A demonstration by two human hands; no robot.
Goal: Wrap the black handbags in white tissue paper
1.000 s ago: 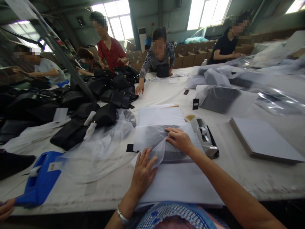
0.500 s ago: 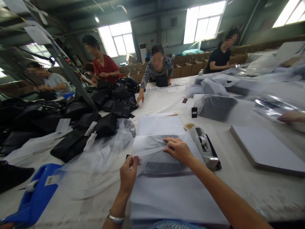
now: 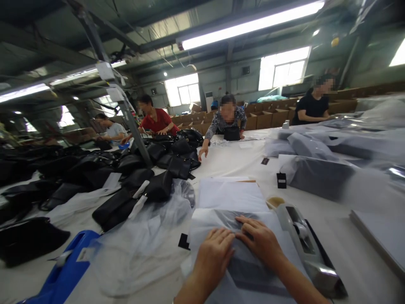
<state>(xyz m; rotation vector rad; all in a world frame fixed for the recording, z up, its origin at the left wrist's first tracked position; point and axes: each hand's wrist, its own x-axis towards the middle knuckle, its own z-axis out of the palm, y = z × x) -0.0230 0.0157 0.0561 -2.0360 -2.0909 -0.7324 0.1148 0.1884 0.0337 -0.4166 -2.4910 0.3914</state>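
A dark item wrapped in a translucent white sheet (image 3: 249,272) lies in front of me, its kind blurred by the covering. My left hand (image 3: 215,253) rests flat on the sheet, fingers together and stretched forward. Beside it, my right hand (image 3: 261,240) also presses on the sheet with its fingers extended. The fingertips of both hands nearly meet. A black tag (image 3: 183,241) sticks out at the left edge of the wrapping. White paper sheets (image 3: 232,194) lie just beyond the bundle.
A grey tape dispenser (image 3: 311,249) stands at right, a blue one (image 3: 68,266) at left. Black handbags (image 3: 160,185) are heaped on the left, with clear plastic (image 3: 136,249) nearer. Wrapped bundles (image 3: 319,175) and a board stack (image 3: 379,236) lie right. Several co-workers stand across the table; one person's hand (image 3: 204,150) reaches towards the bags.
My left hand has let go of the pinched sheet edge and moved right, now flat beside my right hand. The right hand stays on the wrapping. The view has tilted upward and turned left.
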